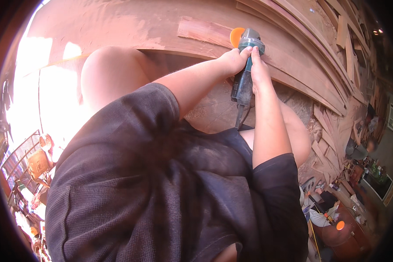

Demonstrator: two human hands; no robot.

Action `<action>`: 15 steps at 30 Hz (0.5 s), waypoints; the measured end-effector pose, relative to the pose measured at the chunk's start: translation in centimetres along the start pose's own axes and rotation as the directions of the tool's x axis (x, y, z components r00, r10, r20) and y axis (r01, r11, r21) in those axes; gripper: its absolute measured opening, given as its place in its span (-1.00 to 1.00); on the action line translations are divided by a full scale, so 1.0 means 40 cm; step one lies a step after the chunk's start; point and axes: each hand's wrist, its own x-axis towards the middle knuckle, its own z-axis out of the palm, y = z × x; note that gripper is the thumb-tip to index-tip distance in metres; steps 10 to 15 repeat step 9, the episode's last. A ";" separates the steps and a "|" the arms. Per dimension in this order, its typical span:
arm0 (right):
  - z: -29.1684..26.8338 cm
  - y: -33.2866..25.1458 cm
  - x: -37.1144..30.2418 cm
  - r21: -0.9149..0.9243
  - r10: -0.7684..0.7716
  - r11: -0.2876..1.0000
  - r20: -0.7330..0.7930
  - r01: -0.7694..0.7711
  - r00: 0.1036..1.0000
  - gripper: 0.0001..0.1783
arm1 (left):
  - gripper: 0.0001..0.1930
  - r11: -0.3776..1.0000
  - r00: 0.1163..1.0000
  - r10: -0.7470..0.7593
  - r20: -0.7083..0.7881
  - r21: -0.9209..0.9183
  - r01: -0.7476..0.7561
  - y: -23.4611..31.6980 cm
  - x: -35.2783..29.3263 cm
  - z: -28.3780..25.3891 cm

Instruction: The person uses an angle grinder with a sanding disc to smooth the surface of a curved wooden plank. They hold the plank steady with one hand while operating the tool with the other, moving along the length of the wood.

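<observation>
Both my hands are wrapped round an angle grinder (244,81) with a dark green body and a grey metal head. My left hand (235,60) grips it near the head from the left. From the right, my right hand (260,72) closes on the same body, thumbs close together. An orange disc (236,37) on the grinder's head is at the near end of a reddish wooden board (203,31), seemingly over it; whether they touch I cannot tell. The grinder's cord runs back toward my lap.
A wide wooden work surface (157,28) stretches in front of my knees. Long planks (301,37) lie stacked to the right, with offcuts (325,144) on the dusty floor. Another person (358,146) is at far right. Clutter and a wire rack (22,153) stand at left.
</observation>
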 end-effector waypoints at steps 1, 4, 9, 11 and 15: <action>0.022 -0.005 0.002 -0.030 0.001 1.000 -0.017 -0.001 1.000 -0.03 | -0.16 0.999 1.000 0.015 -0.010 -0.031 -0.015 -0.011 0.003 -0.016; 0.107 0.001 0.042 -0.157 -0.060 0.985 0.065 0.070 0.996 0.00 | -0.19 0.996 0.998 0.044 -0.047 -0.076 -0.047 -0.070 0.022 -0.105; 0.276 -0.090 -0.025 -0.368 -0.028 0.923 0.228 0.113 0.973 0.03 | -0.17 0.956 0.993 -0.033 -0.118 -0.295 -0.003 -0.102 -0.092 -0.229; 0.276 -0.090 -0.025 -0.368 -0.028 0.923 0.228 0.113 0.973 0.03 | -0.17 0.956 0.993 -0.033 -0.118 -0.295 -0.003 -0.102 -0.092 -0.229; 0.276 -0.090 -0.025 -0.368 -0.028 0.923 0.228 0.113 0.973 0.03 | -0.17 0.956 0.993 -0.033 -0.118 -0.295 -0.003 -0.102 -0.092 -0.229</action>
